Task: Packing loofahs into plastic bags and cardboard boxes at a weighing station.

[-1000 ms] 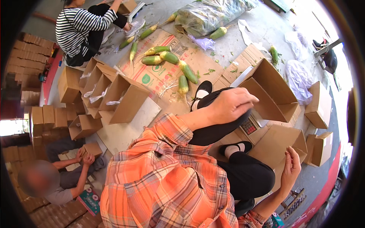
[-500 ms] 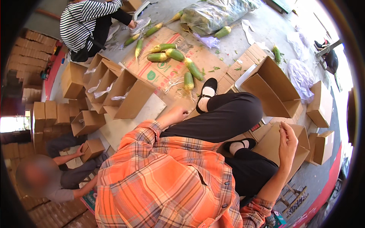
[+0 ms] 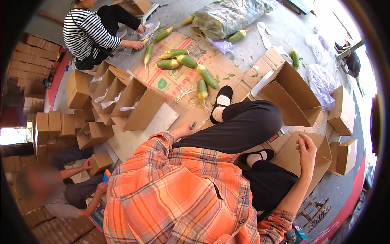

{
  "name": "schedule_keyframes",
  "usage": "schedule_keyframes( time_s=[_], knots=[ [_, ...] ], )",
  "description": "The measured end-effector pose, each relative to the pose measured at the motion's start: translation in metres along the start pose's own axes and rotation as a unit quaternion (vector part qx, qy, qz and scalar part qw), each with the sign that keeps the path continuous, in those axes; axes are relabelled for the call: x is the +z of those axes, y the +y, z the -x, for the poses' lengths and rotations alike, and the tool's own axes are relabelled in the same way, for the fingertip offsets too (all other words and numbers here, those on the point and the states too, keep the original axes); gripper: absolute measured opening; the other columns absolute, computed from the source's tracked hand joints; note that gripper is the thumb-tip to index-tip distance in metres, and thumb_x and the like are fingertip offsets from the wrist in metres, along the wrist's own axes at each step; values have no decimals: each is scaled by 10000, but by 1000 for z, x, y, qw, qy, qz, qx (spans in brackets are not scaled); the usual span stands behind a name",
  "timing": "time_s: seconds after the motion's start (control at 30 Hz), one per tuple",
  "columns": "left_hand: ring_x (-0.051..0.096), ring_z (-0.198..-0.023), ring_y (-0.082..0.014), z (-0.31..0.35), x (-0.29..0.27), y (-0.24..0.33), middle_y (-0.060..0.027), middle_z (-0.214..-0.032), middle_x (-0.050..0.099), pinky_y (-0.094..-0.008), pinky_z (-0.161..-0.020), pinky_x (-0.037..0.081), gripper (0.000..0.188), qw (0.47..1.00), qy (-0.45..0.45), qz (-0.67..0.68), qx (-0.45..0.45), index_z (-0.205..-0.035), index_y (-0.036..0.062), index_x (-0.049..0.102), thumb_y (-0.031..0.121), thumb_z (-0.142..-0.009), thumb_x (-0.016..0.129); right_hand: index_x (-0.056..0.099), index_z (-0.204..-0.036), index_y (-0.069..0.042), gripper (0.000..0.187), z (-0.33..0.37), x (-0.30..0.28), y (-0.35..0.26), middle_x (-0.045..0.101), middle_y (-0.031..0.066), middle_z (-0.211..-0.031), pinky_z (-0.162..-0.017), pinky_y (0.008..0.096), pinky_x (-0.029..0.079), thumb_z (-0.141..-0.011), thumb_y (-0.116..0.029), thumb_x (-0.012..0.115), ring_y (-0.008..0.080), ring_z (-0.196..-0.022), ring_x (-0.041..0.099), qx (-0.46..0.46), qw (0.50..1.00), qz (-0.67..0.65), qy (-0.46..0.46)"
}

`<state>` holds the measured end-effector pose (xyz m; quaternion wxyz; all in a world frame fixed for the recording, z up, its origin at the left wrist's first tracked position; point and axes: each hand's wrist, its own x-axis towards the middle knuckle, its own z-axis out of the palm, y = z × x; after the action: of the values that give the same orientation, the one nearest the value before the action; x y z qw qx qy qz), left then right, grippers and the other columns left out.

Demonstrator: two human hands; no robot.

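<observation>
My left hand [image 3: 183,130] is closed beside my left knee. A small grey tip [image 3: 194,124] sticks out of its fingers, too small to name. My right hand [image 3: 307,151] is raised over an open cardboard box [image 3: 302,152] at the right, empty, its fingers loosely bent and apart. In front of my feet, several green radishes [image 3: 207,75] lie on a flattened cardboard sheet [image 3: 183,87]. The nearest radish [image 3: 202,90] is beside my shoe. White string [image 3: 185,93] lies left of it.
Open boxes [image 3: 136,105] with plastic liners stand at left, a large open box [image 3: 288,95] ahead right. A clear bag of radishes [image 3: 227,18] lies at the far side. A person in stripes [image 3: 91,32] sits far left; another person [image 3: 69,199] holds a box [image 3: 100,162].
My left hand has moved slightly left and down. My right fingers have bent more. The striped person's hand has reached down to a radish. The other person now holds something blue and orange.
</observation>
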<state>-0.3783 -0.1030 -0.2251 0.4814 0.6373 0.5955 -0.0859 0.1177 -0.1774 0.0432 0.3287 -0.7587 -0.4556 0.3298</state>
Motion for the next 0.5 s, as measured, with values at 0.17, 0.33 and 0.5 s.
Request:
schedule_keyframes(
  time_s=[0.17,0.33,0.5],
  knots=[
    [636,-762,-292,0,-3,1,-154,-812,660,-369,-712,486,210,1000,1,-27,-13,-866,72,686,221,-757,586,601,-1089,-12,242,-3,-3,3,604,24,-776,-544,190,384,-879,-104,522,64,-616,524,13,1000,-9,-2],
    [639,-734,-266,9,-2,7,-143,-777,661,-362,-696,485,201,998,3,-17,-62,-842,63,687,224,-746,615,602,-1087,-18,250,-6,-4,-4,607,21,-768,-534,190,381,-871,-113,519,63,-609,527,16,1000,7,-4],
    [641,-747,-267,3,-3,4,-149,-796,664,-356,-703,485,216,998,-13,-25,-48,-874,60,689,225,-753,619,603,-1084,-20,250,-7,-6,-6,602,15,-759,-531,191,380,-868,-114,518,59,-599,517,30,1000,-8,1]
  ],
)
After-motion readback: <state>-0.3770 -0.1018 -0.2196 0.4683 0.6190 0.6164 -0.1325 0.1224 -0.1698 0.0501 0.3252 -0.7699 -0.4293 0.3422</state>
